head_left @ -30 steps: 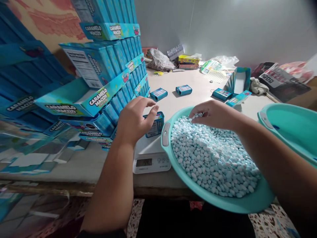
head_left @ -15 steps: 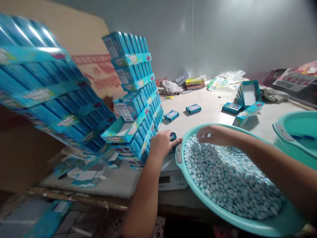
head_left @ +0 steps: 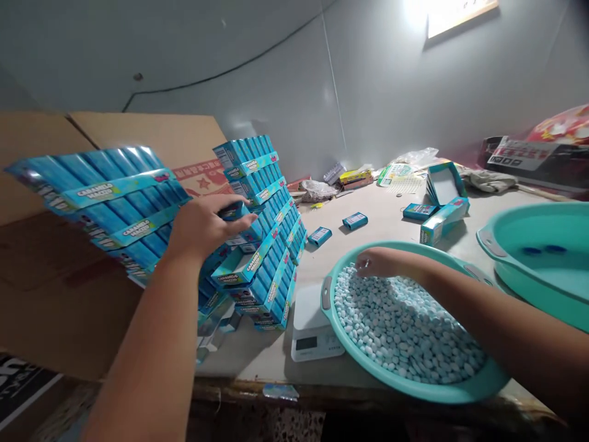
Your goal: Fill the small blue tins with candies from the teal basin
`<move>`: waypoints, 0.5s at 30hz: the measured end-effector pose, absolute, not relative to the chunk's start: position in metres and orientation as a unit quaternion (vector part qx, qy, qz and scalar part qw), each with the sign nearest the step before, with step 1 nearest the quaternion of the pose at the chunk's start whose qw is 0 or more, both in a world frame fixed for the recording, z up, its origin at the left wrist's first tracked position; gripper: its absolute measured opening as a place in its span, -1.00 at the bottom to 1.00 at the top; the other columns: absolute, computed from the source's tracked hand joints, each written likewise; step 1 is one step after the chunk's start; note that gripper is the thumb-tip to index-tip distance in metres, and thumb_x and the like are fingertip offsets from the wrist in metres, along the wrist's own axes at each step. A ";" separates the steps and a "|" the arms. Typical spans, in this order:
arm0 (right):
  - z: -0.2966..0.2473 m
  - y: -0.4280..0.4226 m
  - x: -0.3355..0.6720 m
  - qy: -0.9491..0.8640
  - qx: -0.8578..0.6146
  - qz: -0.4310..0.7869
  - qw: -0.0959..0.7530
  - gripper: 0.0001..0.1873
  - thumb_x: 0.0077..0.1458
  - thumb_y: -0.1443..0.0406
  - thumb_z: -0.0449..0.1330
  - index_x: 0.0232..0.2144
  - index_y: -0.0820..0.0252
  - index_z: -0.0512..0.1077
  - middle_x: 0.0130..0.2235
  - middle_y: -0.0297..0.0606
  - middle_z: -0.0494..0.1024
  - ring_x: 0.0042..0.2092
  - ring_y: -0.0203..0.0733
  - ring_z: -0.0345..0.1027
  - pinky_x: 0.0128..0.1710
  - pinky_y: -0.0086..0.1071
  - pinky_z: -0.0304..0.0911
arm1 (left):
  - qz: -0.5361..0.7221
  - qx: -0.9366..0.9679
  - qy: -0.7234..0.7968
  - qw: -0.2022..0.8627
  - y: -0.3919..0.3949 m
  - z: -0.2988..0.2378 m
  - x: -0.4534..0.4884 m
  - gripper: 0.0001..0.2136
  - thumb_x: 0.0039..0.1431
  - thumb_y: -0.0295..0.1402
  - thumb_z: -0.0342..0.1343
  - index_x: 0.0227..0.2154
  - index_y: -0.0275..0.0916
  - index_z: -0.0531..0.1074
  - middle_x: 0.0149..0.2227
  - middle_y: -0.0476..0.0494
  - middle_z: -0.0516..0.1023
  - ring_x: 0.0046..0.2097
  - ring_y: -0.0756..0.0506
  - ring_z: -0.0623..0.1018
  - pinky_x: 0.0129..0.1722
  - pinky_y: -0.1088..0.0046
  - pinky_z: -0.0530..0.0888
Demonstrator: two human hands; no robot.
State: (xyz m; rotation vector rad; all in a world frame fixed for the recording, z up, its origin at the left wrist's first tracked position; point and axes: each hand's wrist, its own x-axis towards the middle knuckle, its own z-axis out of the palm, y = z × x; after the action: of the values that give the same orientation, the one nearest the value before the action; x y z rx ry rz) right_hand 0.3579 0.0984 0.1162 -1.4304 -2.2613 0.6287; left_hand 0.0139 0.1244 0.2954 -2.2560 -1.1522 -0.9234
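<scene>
My left hand point(head_left: 200, 224) is closed around a small blue candy box point(head_left: 235, 212), thumb and fingers on its sides. It holds the box above a partly filled display tray point(head_left: 232, 265) in the middle stack of blue candy boxes point(head_left: 264, 270). My right hand point(head_left: 384, 262) rests at the far side of a turquoise basin point(head_left: 405, 395), its fingers curled down at the pale blue and white candies point(head_left: 405, 334). What those fingers hold, if anything, is hidden. Left of the basin sits a white digital scale point(head_left: 317, 347) with its platform bare.
A second stack of filled trays point(head_left: 110, 193) leans at the left before a large cardboard box point(head_left: 59, 252). Two loose blue boxes point(head_left: 355, 221) lie mid-table. An upright display carton point(head_left: 445, 184) stands behind. Another turquoise basin point(head_left: 543, 270) is at the right.
My left hand has lifted the blue candy box from beside the basin and carried it left over the tray stack. My right hand stays at the candies. The view has tilted up.
</scene>
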 end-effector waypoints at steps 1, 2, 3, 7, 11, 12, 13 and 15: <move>0.117 0.098 0.358 -0.806 -0.510 0.223 0.200 -0.89 0.03 0.27 0.23 -0.41 0.07 0.59 -0.32 -0.20 0.65 -0.36 -0.13 0.45 -0.38 -0.34 0.23 | -0.317 -0.825 -0.429 0.189 0.136 0.296 0.008 -0.62 0.03 0.01 0.22 -0.19 -0.11 0.59 -0.17 -0.10 0.65 -0.12 -0.23 0.59 -0.14 0.29 0.44; 0.117 0.097 0.358 -0.806 -0.511 0.222 0.203 -0.90 0.01 0.28 0.24 -0.43 0.06 0.59 -0.33 -0.21 0.65 -0.37 -0.14 0.45 -0.39 -0.35 0.24 | -0.292 -0.832 -0.441 0.165 0.146 0.295 0.004 -0.63 0.01 -0.01 0.23 -0.19 -0.11 0.59 -0.15 -0.10 0.65 -0.10 -0.23 0.59 -0.10 0.29 0.44; 0.118 0.096 0.358 -0.805 -0.511 0.222 0.204 -0.91 0.01 0.29 0.25 -0.44 0.06 0.58 -0.34 -0.22 0.65 -0.37 -0.15 0.45 -0.39 -0.35 0.24 | -0.272 -0.838 -0.449 0.150 0.155 0.292 0.000 -0.62 -0.01 -0.02 0.24 -0.19 -0.12 0.59 -0.14 -0.11 0.65 -0.08 -0.23 0.59 -0.07 0.28 0.44; 0.119 0.093 0.358 -0.802 -0.520 0.216 0.200 -0.91 0.03 0.32 0.24 -0.42 0.08 0.57 -0.34 -0.23 0.64 -0.34 -0.15 0.45 -0.36 -0.36 0.24 | -0.253 -0.849 -0.445 0.134 0.174 0.275 -0.010 -0.60 -0.04 0.01 0.22 -0.25 -0.17 0.60 -0.13 -0.17 0.65 -0.05 -0.26 0.59 -0.01 0.26 0.45; 0.116 0.098 0.359 -0.802 -0.531 0.218 0.165 -0.86 0.10 0.30 0.21 -0.30 0.15 0.58 -0.25 -0.19 0.65 -0.29 -0.16 0.46 -0.33 -0.36 0.25 | -0.261 -0.839 -0.463 0.117 0.182 0.256 -0.021 -0.55 0.06 0.06 0.11 -0.18 -0.19 0.56 -0.06 -0.22 0.62 0.00 -0.25 0.57 0.03 0.28 0.44; 0.115 0.101 0.359 -0.802 -0.535 0.221 0.149 -0.85 0.10 0.29 0.23 -0.28 0.18 0.58 -0.25 -0.18 0.64 -0.29 -0.17 0.45 -0.33 -0.36 0.26 | -0.251 -0.838 -0.471 0.115 0.183 0.252 -0.024 -0.52 0.10 0.07 0.07 -0.10 -0.19 0.54 -0.01 -0.22 0.60 0.04 -0.26 0.55 0.05 0.27 0.44; 0.114 0.104 0.358 -0.801 -0.539 0.225 0.132 -0.83 0.11 0.27 0.25 -0.26 0.21 0.57 -0.25 -0.19 0.63 -0.30 -0.18 0.45 -0.32 -0.35 0.28 | -0.236 -0.840 -0.474 0.118 0.184 0.249 -0.028 -0.48 0.14 0.08 0.02 -0.02 -0.20 0.50 0.05 -0.23 0.56 0.08 -0.26 0.53 0.08 0.25 0.42; 0.113 0.108 0.357 -0.801 -0.544 0.227 0.105 -0.78 0.13 0.23 0.26 -0.22 0.26 0.54 -0.24 -0.21 0.61 -0.29 -0.21 0.44 -0.28 -0.33 0.31 | -0.198 -0.849 -0.467 0.149 0.186 0.246 -0.034 -0.41 0.19 0.09 -0.07 0.12 -0.19 0.41 0.17 -0.23 0.48 0.19 -0.28 0.45 0.18 0.18 0.35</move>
State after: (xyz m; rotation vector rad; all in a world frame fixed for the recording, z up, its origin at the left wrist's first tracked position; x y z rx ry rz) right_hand 0.3566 0.1081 0.1129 -1.6037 -2.3604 0.6688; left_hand -0.0343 0.1862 0.2461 -2.4407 -1.3425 -0.5682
